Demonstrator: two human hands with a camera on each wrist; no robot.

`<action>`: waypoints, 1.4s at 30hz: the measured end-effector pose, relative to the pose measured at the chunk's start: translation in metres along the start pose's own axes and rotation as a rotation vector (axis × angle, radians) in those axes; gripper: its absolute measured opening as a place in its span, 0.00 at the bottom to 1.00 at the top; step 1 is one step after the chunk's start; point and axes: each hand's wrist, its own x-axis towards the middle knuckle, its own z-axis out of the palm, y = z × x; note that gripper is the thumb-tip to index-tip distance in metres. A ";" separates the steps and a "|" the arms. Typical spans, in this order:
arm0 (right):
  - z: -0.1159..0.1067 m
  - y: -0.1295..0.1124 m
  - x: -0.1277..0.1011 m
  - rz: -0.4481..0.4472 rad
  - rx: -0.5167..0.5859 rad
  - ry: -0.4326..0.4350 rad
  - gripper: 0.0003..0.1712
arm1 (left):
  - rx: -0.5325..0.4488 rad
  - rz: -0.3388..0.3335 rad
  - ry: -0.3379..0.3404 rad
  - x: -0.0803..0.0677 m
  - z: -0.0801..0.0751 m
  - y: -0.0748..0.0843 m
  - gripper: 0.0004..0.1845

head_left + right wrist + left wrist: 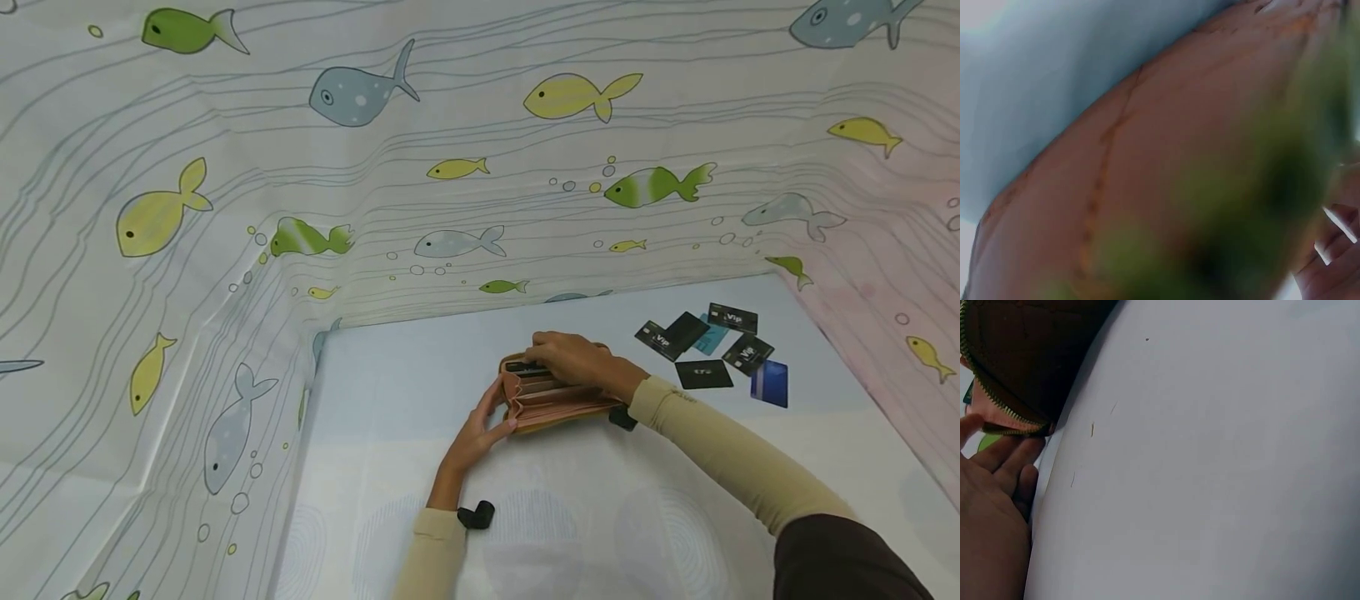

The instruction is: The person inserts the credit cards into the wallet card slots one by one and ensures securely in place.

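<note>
The open brown zip-around wallet with pink lining (pixel 555 408) lies between the two hands, its long axis running sideways from the fingers of the left hand (pixel 472 437) toward the right wrist. The left hand clasps the wallet's near-left corner, thumb on the near edge and fingers round the end. The right hand (pixel 573 358) is bent over the far edge, nearer than the left to the dark flat card (pixel 525 367) that shows in the farthest pocket. This card sits just left of the right fingers, close below them; whether they pinch it or only touch it, I cannot tell, as the fingertips are hidden.

That closeness of the right fingers to the far pocket, with the left hand at the wallet's end, is the key relation. To the right of the right hand, just beyond its wrist, a loose spread of black, teal and blue plastic cards (pixel 703 374) lies on the white table (pixel 390 400).
</note>
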 end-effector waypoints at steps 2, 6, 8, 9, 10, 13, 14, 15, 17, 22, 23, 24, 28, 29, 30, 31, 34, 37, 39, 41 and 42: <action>0.000 0.001 0.001 0.005 0.016 -0.004 0.13 | -0.003 0.006 0.003 0.000 0.000 0.000 0.43; 0.000 0.001 0.001 -0.002 0.044 -0.005 0.13 | 0.001 0.016 0.004 -0.001 0.000 0.000 0.42; 0.002 0.002 0.001 -0.008 0.043 -0.003 0.12 | 0.002 0.015 0.005 -0.001 -0.001 0.000 0.42; 0.002 0.003 0.001 -0.008 0.042 -0.001 0.13 | 0.004 0.018 0.004 -0.001 -0.001 0.000 0.42; 0.003 0.003 0.001 -0.009 0.042 0.002 0.12 | 0.002 0.015 0.002 -0.001 -0.001 0.000 0.43; 0.005 0.003 0.001 -0.004 0.035 0.002 0.12 | -0.007 0.015 -0.005 0.000 -0.001 -0.001 0.43; 0.005 0.003 0.001 -0.003 0.034 0.000 0.12 | -0.013 0.016 -0.007 0.000 -0.001 -0.001 0.43; 0.005 0.002 0.001 -0.003 0.032 -0.003 0.12 | -0.019 0.016 -0.009 0.000 0.000 -0.001 0.43; 0.005 0.001 0.001 -0.004 0.016 -0.021 0.14 | -0.030 0.013 -0.009 0.000 0.000 -0.002 0.43; 0.004 -0.004 0.002 0.003 -0.005 -0.054 0.16 | -0.026 -0.004 -0.006 0.000 -0.001 0.001 0.43; 0.003 -0.005 0.002 0.009 -0.001 -0.060 0.14 | -0.020 -0.009 -0.005 0.000 -0.001 0.001 0.42; 0.003 -0.006 0.002 0.016 0.003 -0.065 0.13 | -0.017 -0.014 -0.004 0.000 -0.001 0.001 0.42; 0.003 -0.007 0.003 0.038 0.018 -0.085 0.11 | -0.007 -0.022 0.000 -0.001 -0.001 0.001 0.43; 0.003 -0.007 0.003 0.039 0.021 -0.085 0.10 | -0.007 -0.022 0.000 0.000 -0.001 0.001 0.43; 0.003 -0.007 0.003 0.040 0.022 -0.083 0.10 | -0.006 -0.021 -0.001 0.000 -0.001 0.001 0.43; 0.003 -0.006 0.003 0.039 0.019 -0.080 0.10 | -0.007 -0.016 0.000 0.000 -0.001 0.001 0.43; 0.005 -0.006 0.003 0.037 0.012 -0.075 0.10 | -0.008 -0.011 -0.001 0.000 -0.001 0.000 0.43; 0.006 -0.006 0.003 0.042 0.009 -0.079 0.10 | -0.008 -0.004 0.001 0.001 -0.001 -0.001 0.43; 0.006 -0.006 0.003 0.050 0.012 -0.085 0.10 | -0.006 -0.009 0.001 0.000 -0.001 -0.001 0.43; 0.007 -0.006 0.003 0.057 0.012 -0.091 0.11 | -0.002 -0.013 0.003 0.000 -0.001 -0.001 0.43; 0.007 -0.006 0.003 0.058 0.011 -0.093 0.11 | -0.003 -0.017 0.003 0.000 -0.001 0.000 0.43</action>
